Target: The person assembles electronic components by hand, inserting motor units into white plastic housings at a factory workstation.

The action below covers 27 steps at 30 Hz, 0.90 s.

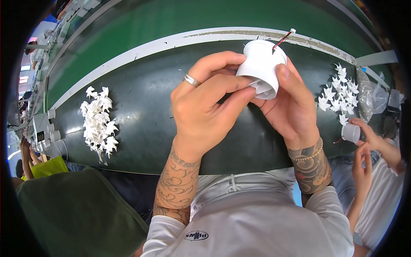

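My right hand is wrapped round a white cylindrical housing, thumb on its near side and fingers behind. The housing is tilted, its open end toward me, and a thin red-and-black wire with a small white plug sticks out of its far end. At the open end, my left hand pinches a white bladed piece between thumb and fingers, partly inside the housing. Another left finger rests against the housing's side. How deep the bladed piece sits is hidden by the fingers and rim.
Heaps of white pointed fan-blade pieces lie on the dark green bench: a left heap and a right heap. At right, a co-worker's hands hold another white housing. A person in dark green sits close at left.
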Tool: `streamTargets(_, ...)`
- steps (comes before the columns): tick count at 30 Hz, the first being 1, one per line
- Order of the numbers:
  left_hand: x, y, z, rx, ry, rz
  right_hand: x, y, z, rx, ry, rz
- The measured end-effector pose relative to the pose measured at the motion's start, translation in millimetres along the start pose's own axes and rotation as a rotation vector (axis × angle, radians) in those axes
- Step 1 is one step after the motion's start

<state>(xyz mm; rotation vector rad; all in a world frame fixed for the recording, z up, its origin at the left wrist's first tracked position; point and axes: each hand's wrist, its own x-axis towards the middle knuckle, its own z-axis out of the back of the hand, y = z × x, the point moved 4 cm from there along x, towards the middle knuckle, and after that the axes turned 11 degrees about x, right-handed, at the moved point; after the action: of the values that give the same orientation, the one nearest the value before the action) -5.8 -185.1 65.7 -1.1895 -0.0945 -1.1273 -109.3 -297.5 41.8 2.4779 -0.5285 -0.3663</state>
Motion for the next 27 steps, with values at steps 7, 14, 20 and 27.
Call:
streamTargets(7,-1,3,-1,-0.053,-0.085,-0.009,-1,0,0,-0.014,0.007,0.017)
streamTargets(14,-4,9,-4,-0.369,0.017,0.248,0,2,0,0.029,-0.009,0.092)
streamTargets(20,-5,15,-9,-0.407,0.012,0.347,2,-2,1,0.010,-0.039,0.078)
streamTargets(27,-7,26,-15,-0.440,0.131,0.478,6,-2,7,-0.029,-0.056,-0.011)
